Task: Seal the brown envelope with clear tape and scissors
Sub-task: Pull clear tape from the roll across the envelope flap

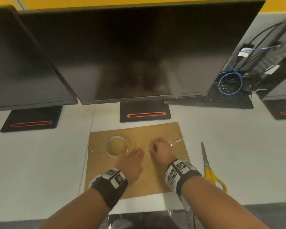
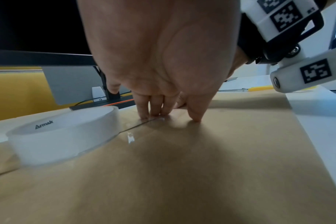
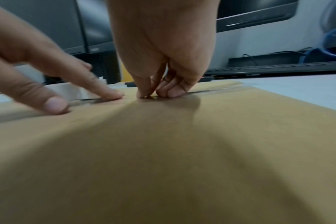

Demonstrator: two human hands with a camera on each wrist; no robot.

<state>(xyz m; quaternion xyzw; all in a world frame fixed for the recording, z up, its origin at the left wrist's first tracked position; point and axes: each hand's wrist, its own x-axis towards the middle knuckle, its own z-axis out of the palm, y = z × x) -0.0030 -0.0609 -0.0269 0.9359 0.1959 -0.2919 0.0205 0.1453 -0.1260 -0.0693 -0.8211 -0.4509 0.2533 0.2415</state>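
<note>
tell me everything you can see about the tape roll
The tape roll is a wide ring of clear tape on a white core printed "Armak". It lies flat on the brown envelope, left of both hands. A clear strip runs from it along the envelope under the left hand's straight fingers. Nothing grips the roll.

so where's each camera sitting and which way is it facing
Head: above the desk, looking down at the brown envelope; both forearms and hands show.
Left wrist: low behind the left hand, facing the tape roll.
Right wrist: low behind the right hand, facing the keyboard.
Both wrist views share the envelope and tape roll.
</note>
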